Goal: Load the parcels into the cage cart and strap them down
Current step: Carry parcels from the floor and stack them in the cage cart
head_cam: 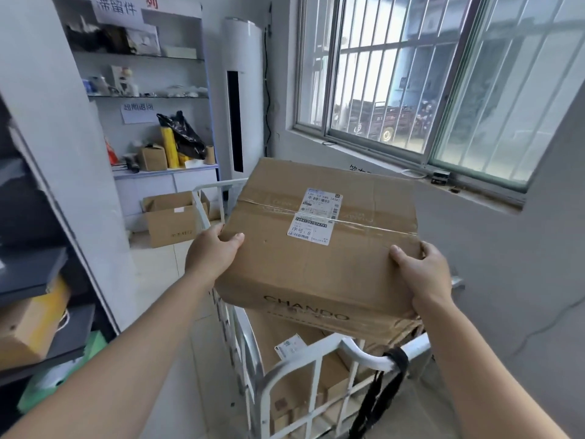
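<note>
A left hand (pixel 210 250) and a right hand (pixel 422 275) grip a cardboard parcel (pixel 319 258) at centre, thumbs on top, fingers (pixel 427 248) curled round its side edges, above a white cage cart (pixel 297 369) at 6 o'clock. Barred window (pixel 411 74) at 1 o'clock, shelves (pixel 142 93) at 11, tiled floor (pixel 152 280) at 8.

Wall (pixel 506 264) hems cage cart (pixel 364 354) right; floor (pixel 158 280) open left

The box (pixel 316 274) is showing "CHANDO" on its near side, and its white label (pixel 313 217) is reading "序号: 8". On the shelf (pixel 158 97), a top sign (pixel 117 9) is reading "滞留件"; a lower sign (pixel 138 111) is reading "超期退回".
</note>
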`<state>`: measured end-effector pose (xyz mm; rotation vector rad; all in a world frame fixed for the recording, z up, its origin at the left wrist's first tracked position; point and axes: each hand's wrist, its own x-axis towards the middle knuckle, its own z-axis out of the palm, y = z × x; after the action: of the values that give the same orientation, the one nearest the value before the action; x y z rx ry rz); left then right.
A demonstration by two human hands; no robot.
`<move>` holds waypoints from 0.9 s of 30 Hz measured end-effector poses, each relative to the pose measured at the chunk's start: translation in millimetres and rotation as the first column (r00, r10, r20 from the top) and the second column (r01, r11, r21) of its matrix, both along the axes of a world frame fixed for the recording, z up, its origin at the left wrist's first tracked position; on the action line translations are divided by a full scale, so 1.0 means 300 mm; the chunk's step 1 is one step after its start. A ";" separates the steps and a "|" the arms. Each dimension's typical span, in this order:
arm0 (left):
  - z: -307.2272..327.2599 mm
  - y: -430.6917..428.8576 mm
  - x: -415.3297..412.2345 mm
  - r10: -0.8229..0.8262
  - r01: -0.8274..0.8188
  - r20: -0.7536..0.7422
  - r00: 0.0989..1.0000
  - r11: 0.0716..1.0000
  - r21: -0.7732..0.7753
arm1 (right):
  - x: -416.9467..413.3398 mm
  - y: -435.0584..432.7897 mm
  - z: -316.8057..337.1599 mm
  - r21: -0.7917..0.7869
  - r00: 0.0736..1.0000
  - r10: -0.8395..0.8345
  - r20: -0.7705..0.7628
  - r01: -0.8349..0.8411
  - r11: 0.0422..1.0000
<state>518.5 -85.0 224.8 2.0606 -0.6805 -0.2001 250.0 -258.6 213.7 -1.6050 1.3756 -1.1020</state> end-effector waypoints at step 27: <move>-0.160 -0.607 1.180 -0.253 0.263 -0.077 0.964 0.944 0.198 | 1.035 -0.424 -0.226 0.110 0.969 -0.226 -0.104 0.237 0.965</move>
<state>872.4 -267.1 176.8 2.1488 -0.9315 -0.4903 560.6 -385.7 146.1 -1.4486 1.6920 -1.0663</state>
